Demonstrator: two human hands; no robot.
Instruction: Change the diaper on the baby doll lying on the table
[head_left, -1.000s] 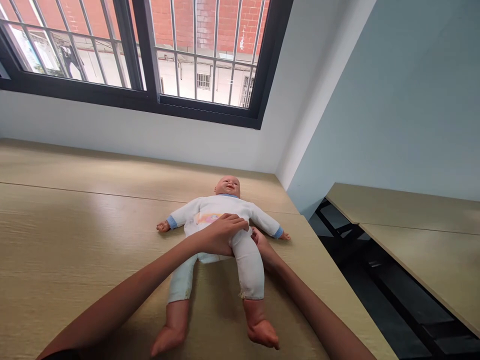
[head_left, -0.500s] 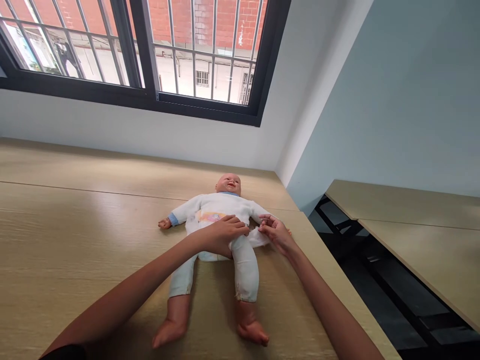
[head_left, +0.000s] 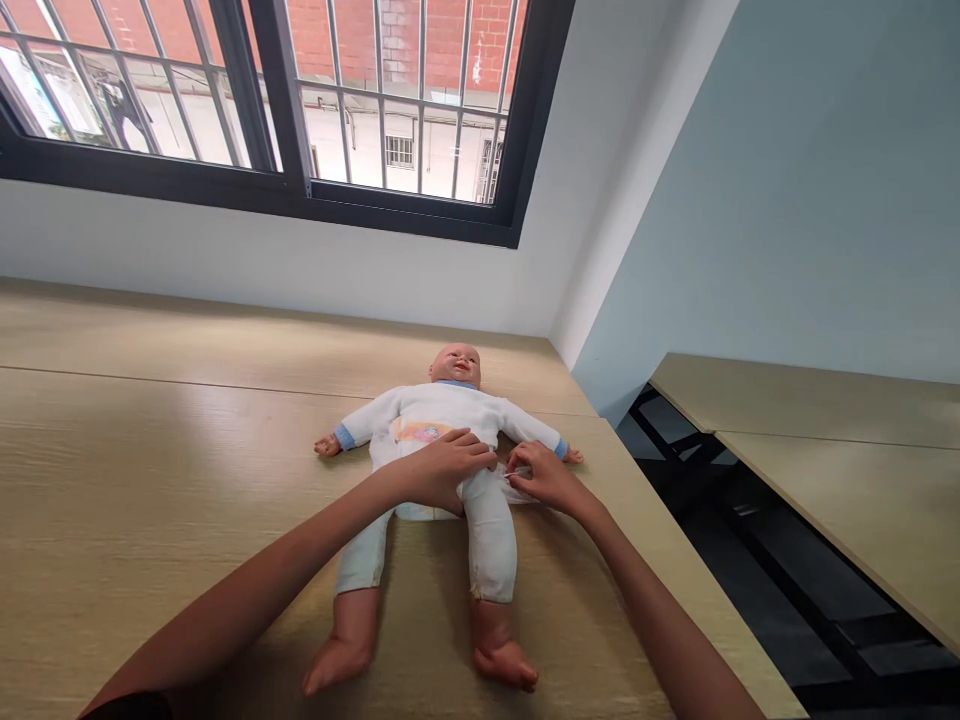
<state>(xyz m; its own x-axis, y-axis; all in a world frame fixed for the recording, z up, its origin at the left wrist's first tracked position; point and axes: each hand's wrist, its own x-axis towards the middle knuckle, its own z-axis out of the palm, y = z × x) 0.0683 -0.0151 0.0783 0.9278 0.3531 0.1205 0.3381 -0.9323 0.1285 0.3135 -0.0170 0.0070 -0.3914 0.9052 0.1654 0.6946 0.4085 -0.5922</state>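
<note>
A baby doll point(head_left: 431, 420) in a white top with blue cuffs lies on its back on the wooden table point(head_left: 150, 480), head toward the window, bare feet toward me. My left hand point(head_left: 442, 468) lies on the doll's belly and hip, fingers curled over the white cloth. My right hand point(head_left: 540, 475) is at the doll's right hip, fingers pinched on the edge of a white diaper flap point(head_left: 517, 490). Most of the diaper is hidden under my hands.
The table's right edge point(head_left: 675, 560) drops to a dark gap with black frame parts point(head_left: 750, 560). A second wooden table point(head_left: 825, 440) stands to the right. A barred window point(head_left: 300, 100) and white wall are behind; a pale blue wall is at right.
My right hand came out from beside the doll's leg, took the white flap at the hip and drew it in toward the doll's waist. My left hand stayed on the belly.
</note>
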